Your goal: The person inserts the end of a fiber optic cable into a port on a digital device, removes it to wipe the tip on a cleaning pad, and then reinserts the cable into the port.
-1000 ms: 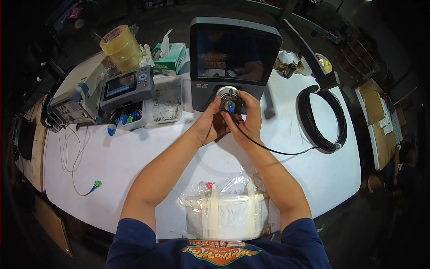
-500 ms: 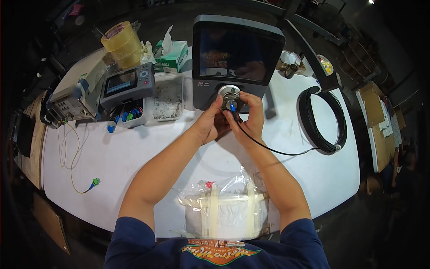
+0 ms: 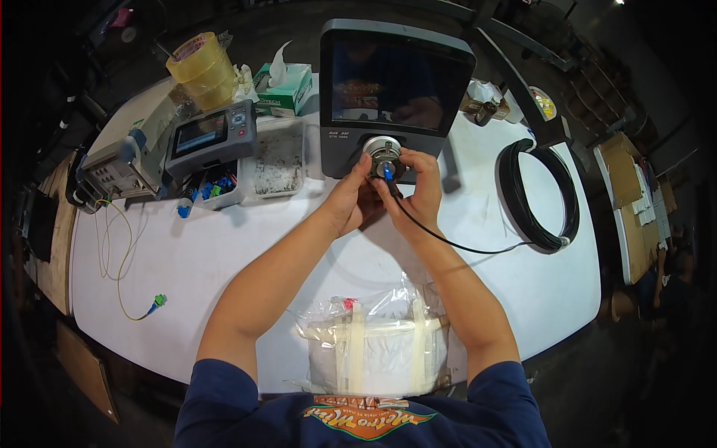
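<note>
A grey monitor-like inspection device with a dark screen stands at the table's far middle. On its lower front is a round metal connector mount. In the mount's centre sits a blue fibre connector with a black boot, joined to a black cable. My left hand is closed on the mount's left side, thumb along its edge. My right hand is closed around the right side, index finger near the top and thumb beside the connector's boot. Most other fingertips are hidden behind the mount.
The black cable leads to a coil on the right. Left are a handheld tester, tubs, a bench instrument, tape rolls, a tissue box and a yellow fibre lead. A plastic-wrapped package lies in front.
Both hands keep the same hold on the mount. The whole view has shifted by only a few pixels.
</note>
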A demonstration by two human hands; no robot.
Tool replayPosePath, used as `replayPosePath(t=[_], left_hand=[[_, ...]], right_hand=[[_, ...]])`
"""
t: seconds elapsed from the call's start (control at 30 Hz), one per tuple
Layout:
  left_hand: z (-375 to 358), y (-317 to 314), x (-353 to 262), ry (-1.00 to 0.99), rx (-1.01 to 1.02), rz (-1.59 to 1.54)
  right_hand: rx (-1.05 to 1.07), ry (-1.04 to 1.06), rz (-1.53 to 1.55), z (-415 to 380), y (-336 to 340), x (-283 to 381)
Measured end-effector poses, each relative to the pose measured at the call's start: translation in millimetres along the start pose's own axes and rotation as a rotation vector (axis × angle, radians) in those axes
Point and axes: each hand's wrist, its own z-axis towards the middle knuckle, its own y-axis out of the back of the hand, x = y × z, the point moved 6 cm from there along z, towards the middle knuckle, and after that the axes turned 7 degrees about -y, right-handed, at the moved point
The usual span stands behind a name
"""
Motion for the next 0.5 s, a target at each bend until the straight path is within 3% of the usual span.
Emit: replayPosePath(t=[0.5], left_hand=[[-5, -6, -1, -0.099, -0.103, -0.005]], right_hand=[[0.015, -0.007, 0.007, 0, 1, -1]])
